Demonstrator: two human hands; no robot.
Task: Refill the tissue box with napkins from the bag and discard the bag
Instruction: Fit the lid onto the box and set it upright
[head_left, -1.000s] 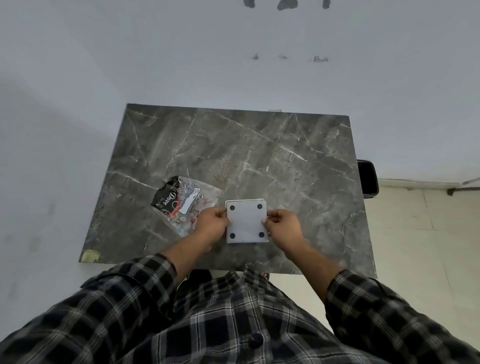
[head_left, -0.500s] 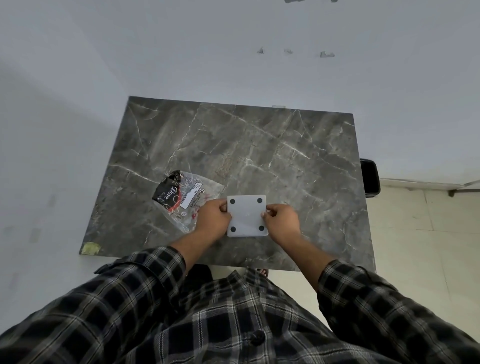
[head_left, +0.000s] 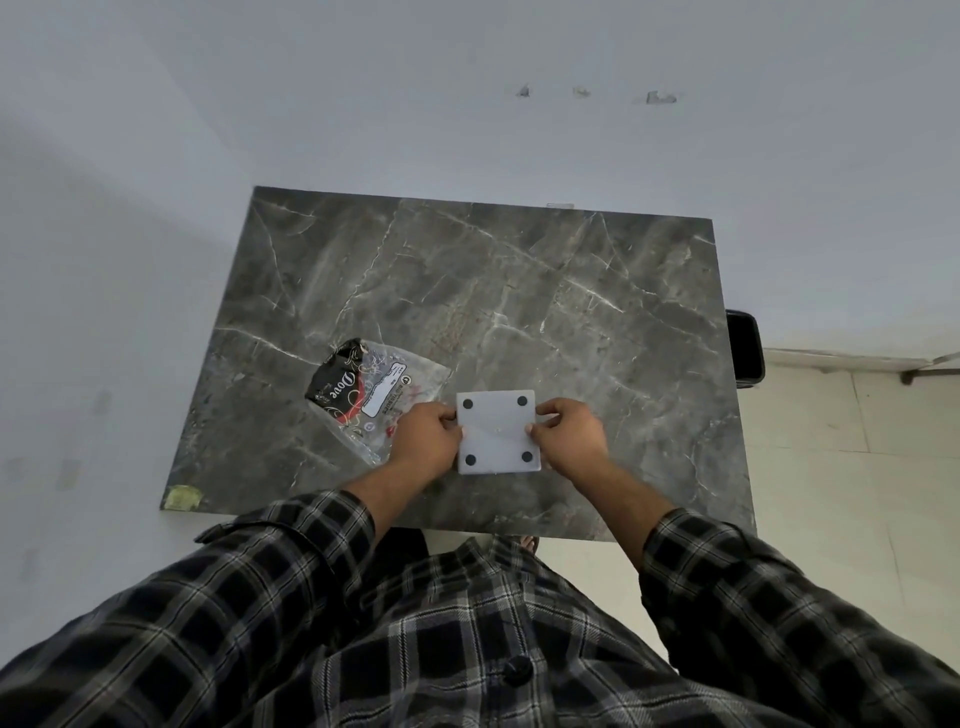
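Note:
A white square tissue box (head_left: 497, 432) lies bottom up near the table's front edge, showing a flat base with a black round foot at each corner. My left hand (head_left: 427, 440) grips its left side and my right hand (head_left: 570, 435) grips its right side. Just left of the box lies a crumpled clear plastic bag (head_left: 375, 393) with black and red print; my left hand covers its near corner. No napkins are visible.
The dark grey marble table (head_left: 519, 291) stands in a corner of white walls. A black bin (head_left: 744, 346) stands on the floor beside the table's right edge. A yellowish sticker (head_left: 182, 498) marks the front left corner.
Both hands have stayed on the sides of the box, which has barely shifted on the table. The bag has not moved.

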